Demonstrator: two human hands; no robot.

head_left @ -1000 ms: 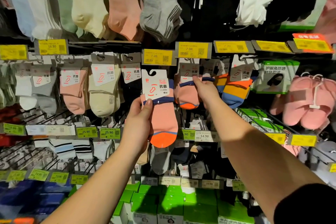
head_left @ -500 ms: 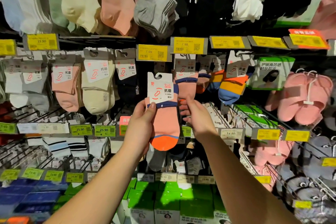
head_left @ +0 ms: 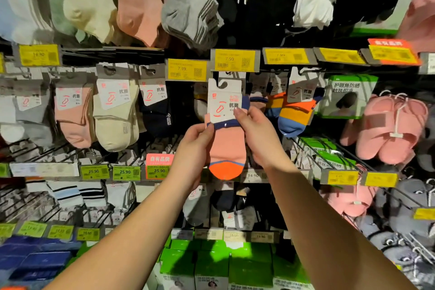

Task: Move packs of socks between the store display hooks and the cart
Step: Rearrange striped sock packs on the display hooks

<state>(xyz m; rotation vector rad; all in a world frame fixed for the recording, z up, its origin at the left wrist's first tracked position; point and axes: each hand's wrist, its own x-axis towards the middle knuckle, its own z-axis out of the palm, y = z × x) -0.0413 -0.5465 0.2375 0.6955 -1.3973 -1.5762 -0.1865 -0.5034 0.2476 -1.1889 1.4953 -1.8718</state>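
Observation:
A pink sock pack [head_left: 227, 146] with a navy cuff, an orange toe and a white card with a hanger cut-out is held up in front of the display, just under the yellow 7.99 price tags [head_left: 234, 60]. My left hand [head_left: 194, 148] grips its left edge, thumb on the navy band. My right hand [head_left: 260, 141] holds the right edge, thumb pressed on the card. The card's hook hole sits close to the hooks carrying similar orange, yellow and blue packs [head_left: 295, 110] to the right. No cart is in view.
Rows of hanging socks fill the wall: pink [head_left: 73, 113], cream [head_left: 116, 113] and navy packs on the left, pink slippers [head_left: 393, 127] on the right. Wire hooks [head_left: 313, 150] jut out towards me. Green boxes [head_left: 211, 263] are stacked below.
My right hand left the hanging packs and came to the right edge of the held pack. Both hands lifted the pack up to the 7.99 tags.

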